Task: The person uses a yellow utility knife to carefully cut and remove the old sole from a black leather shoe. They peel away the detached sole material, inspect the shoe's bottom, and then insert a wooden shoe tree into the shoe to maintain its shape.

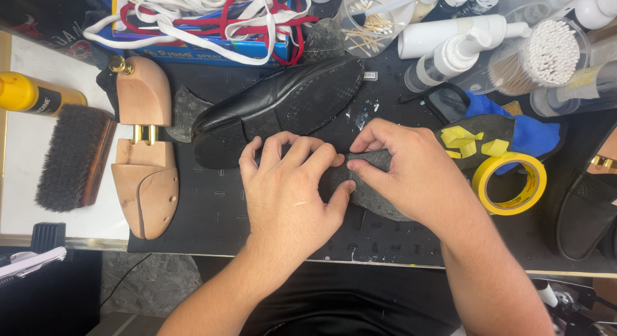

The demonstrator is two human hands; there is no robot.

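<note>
My left hand (289, 188) and my right hand (405, 172) both pinch a dark grey rubber sole piece (376, 201) lying on the black work mat (212, 214). Fingertips of both hands meet at its upper edge. Just behind my hands a black leather shoe (283, 104) lies on its side, its textured sole facing me. Much of the grey piece is hidden under my hands.
A wooden shoe tree (144, 149) and a shoe brush (71, 156) lie at the left. A roll of yellow tape (511, 181) and a blue cloth (527, 127) sit at the right. Bottles, cotton swabs (546, 50) and laces (212, 18) crowd the back. Another black shoe (588, 214) rests far right.
</note>
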